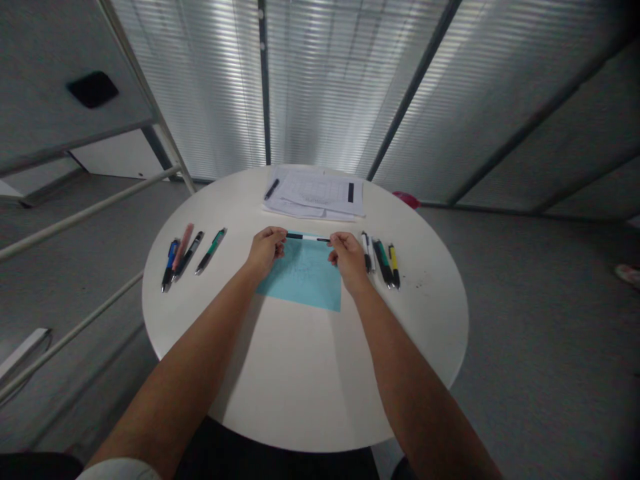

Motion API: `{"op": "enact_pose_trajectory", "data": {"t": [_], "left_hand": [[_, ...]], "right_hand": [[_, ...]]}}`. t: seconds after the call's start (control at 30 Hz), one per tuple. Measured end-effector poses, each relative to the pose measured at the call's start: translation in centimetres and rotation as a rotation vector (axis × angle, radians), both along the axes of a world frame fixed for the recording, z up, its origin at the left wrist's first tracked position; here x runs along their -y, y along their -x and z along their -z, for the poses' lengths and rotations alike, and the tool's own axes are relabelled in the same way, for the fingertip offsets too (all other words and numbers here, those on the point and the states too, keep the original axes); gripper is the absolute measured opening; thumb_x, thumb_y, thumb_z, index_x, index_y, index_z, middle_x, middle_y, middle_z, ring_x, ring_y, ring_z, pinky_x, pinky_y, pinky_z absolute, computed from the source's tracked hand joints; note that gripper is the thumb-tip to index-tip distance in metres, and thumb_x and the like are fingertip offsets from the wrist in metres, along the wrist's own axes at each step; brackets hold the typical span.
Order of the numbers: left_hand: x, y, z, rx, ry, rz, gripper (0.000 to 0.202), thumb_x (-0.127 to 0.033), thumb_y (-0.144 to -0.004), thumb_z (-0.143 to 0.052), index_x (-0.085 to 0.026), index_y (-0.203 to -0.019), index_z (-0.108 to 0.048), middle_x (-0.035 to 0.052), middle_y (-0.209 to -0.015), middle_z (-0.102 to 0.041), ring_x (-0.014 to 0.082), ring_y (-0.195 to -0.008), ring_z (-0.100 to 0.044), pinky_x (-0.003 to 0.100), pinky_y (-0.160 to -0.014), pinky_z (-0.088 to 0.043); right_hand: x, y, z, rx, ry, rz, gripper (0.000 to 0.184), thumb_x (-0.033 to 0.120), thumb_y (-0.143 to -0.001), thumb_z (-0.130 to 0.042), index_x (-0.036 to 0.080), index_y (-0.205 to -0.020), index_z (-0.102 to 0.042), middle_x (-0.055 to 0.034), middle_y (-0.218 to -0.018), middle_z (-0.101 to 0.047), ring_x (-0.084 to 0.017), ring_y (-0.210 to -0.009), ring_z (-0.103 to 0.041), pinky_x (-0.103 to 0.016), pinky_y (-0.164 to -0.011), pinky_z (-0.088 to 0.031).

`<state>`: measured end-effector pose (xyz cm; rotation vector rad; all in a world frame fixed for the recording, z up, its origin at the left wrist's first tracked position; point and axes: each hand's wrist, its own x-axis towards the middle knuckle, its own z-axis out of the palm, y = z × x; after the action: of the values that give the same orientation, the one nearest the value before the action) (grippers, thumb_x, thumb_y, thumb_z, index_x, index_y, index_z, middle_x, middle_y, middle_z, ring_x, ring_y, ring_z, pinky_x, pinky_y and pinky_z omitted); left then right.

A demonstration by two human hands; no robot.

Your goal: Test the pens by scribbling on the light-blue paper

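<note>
Both hands hold one black-and-white pen (309, 237) level above a light blue sheet (303, 277) on the round white table (300, 373). My left hand (266, 250) is closed on the pen's left end. My right hand (346, 257) is closed on its right end. Several pens (190, 257) lie in a row left of my left hand. Several more pens (383, 260) lie right beside my right hand.
A stack of white papers (317, 193) with a black pen (271, 189) and a black clip lies at the table's far side. A red object (407, 198) shows past the far right edge. A metal rail frame (90, 213) stands left of the table.
</note>
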<state>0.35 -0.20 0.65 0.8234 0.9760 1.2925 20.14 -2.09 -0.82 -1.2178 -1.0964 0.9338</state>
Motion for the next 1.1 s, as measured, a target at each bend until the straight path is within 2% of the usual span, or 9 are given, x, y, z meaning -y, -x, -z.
{"op": "enact_pose_trajectory", "data": {"t": [0.27,0.63,0.87,1.1], "left_hand": [[0.01,-0.04,0.05,-0.019,-0.002,-0.008,0.014,-0.018,-0.065,-0.069,-0.015,-0.076,-0.06,-0.0019,-0.062,-0.052,0.0051,-0.044,-0.043,0.019,-0.041,-0.03],[0.01,0.0,0.19,-0.038,-0.053,0.008,0.018,-0.022,-0.066,-0.073,-0.015,-0.076,-0.06,-0.0021,-0.062,-0.053,0.0053,-0.045,-0.043,0.02,-0.041,-0.029],[-0.04,-0.01,0.44,-0.083,-0.097,0.018,0.022,-0.029,-0.07,-0.075,-0.014,-0.069,-0.059,0.0004,-0.064,-0.056,0.0047,-0.045,-0.041,0.02,-0.041,-0.03],[-0.38,0.06,0.94,-0.088,-0.103,0.017,0.024,-0.031,-0.069,-0.076,-0.014,-0.069,-0.06,0.0016,-0.066,-0.057,0.005,-0.045,-0.042,0.02,-0.041,-0.03]], "right_hand": [[0.14,-0.03,-0.06,0.028,0.016,-0.014,0.039,0.06,-0.077,-0.063,0.021,-0.082,-0.059,0.0071,-0.058,-0.053,-0.006,-0.044,-0.047,-0.019,-0.04,-0.034],[0.24,0.05,-0.35,-0.027,0.044,-0.011,0.033,0.052,-0.074,-0.066,0.021,-0.082,-0.059,0.0072,-0.058,-0.054,-0.006,-0.043,-0.047,-0.019,-0.039,-0.033],[0.09,0.01,-0.22,-0.071,0.011,0.0,0.03,0.043,-0.073,-0.066,0.021,-0.091,-0.058,0.0062,-0.071,-0.058,-0.006,-0.042,-0.051,-0.019,-0.038,-0.034],[-0.08,-0.12,0.2,-0.007,-0.044,-0.008,0.035,0.045,-0.075,-0.064,0.022,-0.1,-0.055,0.0045,-0.083,-0.058,-0.005,-0.045,-0.052,-0.019,-0.039,-0.036]]}}
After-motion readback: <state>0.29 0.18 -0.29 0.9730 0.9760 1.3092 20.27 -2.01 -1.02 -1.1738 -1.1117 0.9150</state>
